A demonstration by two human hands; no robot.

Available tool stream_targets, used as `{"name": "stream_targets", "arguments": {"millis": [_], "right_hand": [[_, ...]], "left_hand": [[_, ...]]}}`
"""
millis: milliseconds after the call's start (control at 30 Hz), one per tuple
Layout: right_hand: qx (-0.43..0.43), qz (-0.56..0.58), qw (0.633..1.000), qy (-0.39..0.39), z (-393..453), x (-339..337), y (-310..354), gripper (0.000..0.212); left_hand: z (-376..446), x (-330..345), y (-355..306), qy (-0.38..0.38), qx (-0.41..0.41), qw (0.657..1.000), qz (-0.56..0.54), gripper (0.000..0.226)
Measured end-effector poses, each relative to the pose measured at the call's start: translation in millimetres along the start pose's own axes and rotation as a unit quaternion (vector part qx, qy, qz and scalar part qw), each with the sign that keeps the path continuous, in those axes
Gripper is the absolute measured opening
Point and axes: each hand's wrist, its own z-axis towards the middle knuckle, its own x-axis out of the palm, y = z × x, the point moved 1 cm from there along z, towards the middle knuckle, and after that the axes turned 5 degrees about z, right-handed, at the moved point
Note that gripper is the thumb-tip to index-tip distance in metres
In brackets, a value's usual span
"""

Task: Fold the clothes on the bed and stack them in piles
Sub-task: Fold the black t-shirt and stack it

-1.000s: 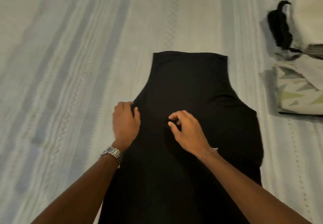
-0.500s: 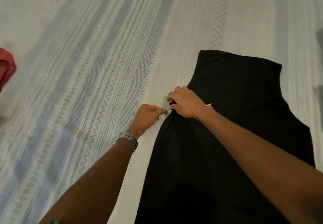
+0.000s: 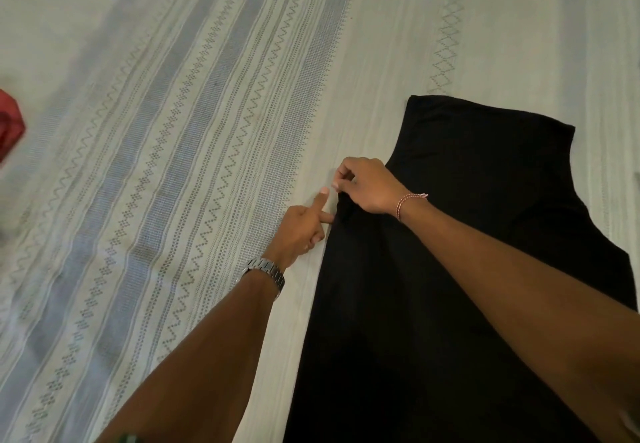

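A black garment [image 3: 485,235] lies flat on the bed's pale patterned sheet [image 3: 207,131], its narrow end pointing away from me. My right hand [image 3: 367,184], with a thin bracelet at the wrist, pinches the garment's left edge where it narrows. My left hand [image 3: 304,224], with a metal watch, sits just left of that edge on the sheet; its forefinger points up toward my right hand's fingertips and another finger touches the black cloth.
A red piece of cloth [image 3: 8,127] shows at the far left edge of the bed. Broad stretches of striped sheet lie to the left and beyond the garment.
The view has swung left, so the folded pile at right has left the frame and the red cloth has appeared. My right hand crossed to the garment's left edge; my left hand slid off it.
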Motion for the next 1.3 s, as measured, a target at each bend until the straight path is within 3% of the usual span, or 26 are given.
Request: {"name": "stream_targets", "arguments": {"millis": [200, 267, 367, 467, 700, 767, 833, 900, 1000, 1133, 1300], "right_hand": [[-0.006, -0.111, 0.987, 0.112, 3, -2, 0, 0.025], [-0.017, -0.152, 0.981, 0.12, 6, 0, 3, 0.017], [-0.043, -0.142, 0.984, 0.096, 10, 1, 8, 0.004], [-0.055, -0.108, 0.992, 0.048, 16, 3, 7, 0.004], [-0.041, -0.011, 0.997, -0.057, 11, 15, -2, 0.004], [-0.054, -0.014, 0.995, -0.084, 6, 15, -2, 0.007], [-0.067, -0.072, 0.993, -0.066, 0, 11, -1, 0.015], [-0.065, -0.157, 0.985, -0.005, -3, 7, -2, 0.025], [-0.065, -0.226, 0.971, 0.041, -3, 7, -2, 0.022], [-0.088, -0.189, 0.978, -0.007, -4, 16, 1, 0.01], [-0.09, -0.077, 0.987, -0.108, -32, 33, -14, 0.016]], "left_hand": [[4, -7, 5, 0.067, 0.018, 0.997, 0.015, 0.022], [6, -9, 6, 0.071, 0.015, 0.997, 0.0, 0.025], [5, -9, 4, 0.08, 0.018, 0.996, -0.015, 0.017], [6, -8, 4, 0.088, 0.027, 0.996, -0.004, 0.04], [9, -9, 7, 0.081, 0.012, 0.996, -0.02, 0.027], [10, -10, 7, 0.085, 0.01, 0.996, -0.02, 0.037], [12, -10, 7, 0.088, 0.008, 0.996, -0.017, 0.048], [11, -10, 7, 0.084, 0.007, 0.996, -0.019, 0.045], [11, -10, 9, 0.079, 0.006, 0.997, -0.021, 0.044], [10, -10, 9, 0.068, 0.013, 0.997, -0.018, 0.046], [4, -3, 13, 0.016, 0.044, 0.999, -0.021, 0.037]]}}
